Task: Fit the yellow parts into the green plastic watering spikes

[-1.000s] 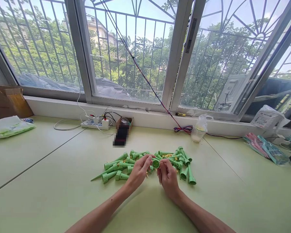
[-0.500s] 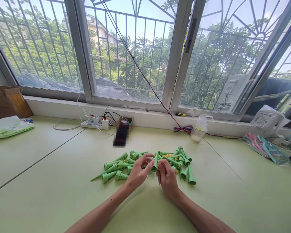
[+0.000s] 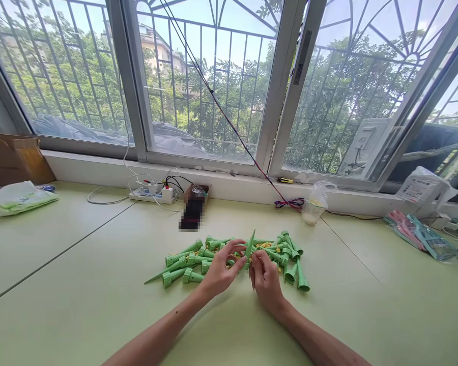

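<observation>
My left hand (image 3: 222, 268) is closed on a green plastic watering spike (image 3: 250, 246), pinched between thumb and fingers, with its pointed tip up and tilted slightly right. Close against its lower end, my right hand (image 3: 266, 279) has thumb and forefinger pinched together. A trace of yellow shows at those fingertips, too small to make out fully. Around and behind both hands lies a loose heap of similar green spikes (image 3: 175, 277), some with ribbed caps. Small yellow pieces (image 3: 266, 245) are scattered among them.
Along the window sill stand a power strip (image 3: 147, 194) with cables, a small open box (image 3: 202, 192) and a bagged cup (image 3: 313, 208). Pink and teal packets (image 3: 420, 234) lie at the right. A tissue pack (image 3: 21, 198) and cardboard box (image 3: 15, 160) are at the left.
The spike in my left hand has turned so that its pointed tip stands up. My right hand stays pinched beside it. The view has shifted slightly.
</observation>
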`<state>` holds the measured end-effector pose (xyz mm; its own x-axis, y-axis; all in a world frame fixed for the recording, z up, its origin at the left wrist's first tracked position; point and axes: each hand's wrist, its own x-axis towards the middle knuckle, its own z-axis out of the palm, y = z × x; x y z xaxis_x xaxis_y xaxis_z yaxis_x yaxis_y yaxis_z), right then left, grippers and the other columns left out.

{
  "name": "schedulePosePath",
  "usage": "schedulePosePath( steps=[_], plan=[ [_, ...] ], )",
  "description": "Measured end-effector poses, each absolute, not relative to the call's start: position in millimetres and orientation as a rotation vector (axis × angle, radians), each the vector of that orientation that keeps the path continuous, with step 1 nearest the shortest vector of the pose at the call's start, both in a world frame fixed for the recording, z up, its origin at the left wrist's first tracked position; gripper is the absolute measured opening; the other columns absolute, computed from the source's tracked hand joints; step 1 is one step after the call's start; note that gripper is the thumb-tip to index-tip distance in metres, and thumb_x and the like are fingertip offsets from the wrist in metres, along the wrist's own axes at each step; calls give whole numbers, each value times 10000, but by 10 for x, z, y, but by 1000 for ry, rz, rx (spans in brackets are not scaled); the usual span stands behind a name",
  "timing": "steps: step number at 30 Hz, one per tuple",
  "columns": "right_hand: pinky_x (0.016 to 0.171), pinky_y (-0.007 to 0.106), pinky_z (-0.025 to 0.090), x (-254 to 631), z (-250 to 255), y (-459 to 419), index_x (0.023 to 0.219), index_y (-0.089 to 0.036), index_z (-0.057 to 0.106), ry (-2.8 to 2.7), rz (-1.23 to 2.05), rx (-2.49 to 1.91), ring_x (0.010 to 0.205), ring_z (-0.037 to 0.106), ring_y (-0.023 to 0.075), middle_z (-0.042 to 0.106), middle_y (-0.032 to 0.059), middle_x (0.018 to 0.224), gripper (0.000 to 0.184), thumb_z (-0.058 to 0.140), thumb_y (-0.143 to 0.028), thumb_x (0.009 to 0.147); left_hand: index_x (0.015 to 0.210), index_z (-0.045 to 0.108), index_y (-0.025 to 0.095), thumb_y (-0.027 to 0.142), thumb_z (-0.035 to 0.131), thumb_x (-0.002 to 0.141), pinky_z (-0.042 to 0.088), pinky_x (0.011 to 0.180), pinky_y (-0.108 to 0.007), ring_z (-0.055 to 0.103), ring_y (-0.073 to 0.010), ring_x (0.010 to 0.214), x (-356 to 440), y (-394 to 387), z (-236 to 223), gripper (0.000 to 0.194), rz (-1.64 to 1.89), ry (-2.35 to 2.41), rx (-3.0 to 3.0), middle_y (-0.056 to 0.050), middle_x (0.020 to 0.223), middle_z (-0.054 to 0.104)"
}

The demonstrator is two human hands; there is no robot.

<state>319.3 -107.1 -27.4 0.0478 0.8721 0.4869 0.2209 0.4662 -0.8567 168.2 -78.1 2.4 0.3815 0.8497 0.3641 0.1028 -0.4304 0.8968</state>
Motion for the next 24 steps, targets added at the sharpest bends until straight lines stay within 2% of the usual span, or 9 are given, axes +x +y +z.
schedulePosePath(
  steps=[6,10,14,24],
  plan=[
    [425,229,299,3204,-273,-1058,773,-212,438,-1454,614,-1032,417,360,98,443,-53,533,274,392,-367,994,1206,545,211,380,578,887,493,857,-329,603,-213,1045,1695,-762,13,363,1102,870,1810,-87,1130,646],
    [436,228,307,3211,-287,-1044,779,-211,444,-1438,600,-1035,435,362,102,435,-53,542,272,391,-370,993,1052,622,182,409,573,881,491,746,-294,585,-170,832,1705,-754,24,289,1082,919,1869,-58,970,629],
    [446,227,304,3214,-283,-1049,771,-210,444,-1453,573,-1050,466,365,108,422,-50,553,267,411,-367,985,931,638,169,411,566,886,459,668,-262,531,-153,758,1704,-756,14,257,1091,938,1942,-25,830,555],
    [451,228,288,3214,-284,-1068,785,-208,455,-1464,527,-1067,466,363,111,430,-50,552,235,426,-343,975,1028,674,205,359,630,853,454,629,-246,514,-135,725,1698,-738,-72,238,1169,906,1935,-19,857,515]
  ],
)
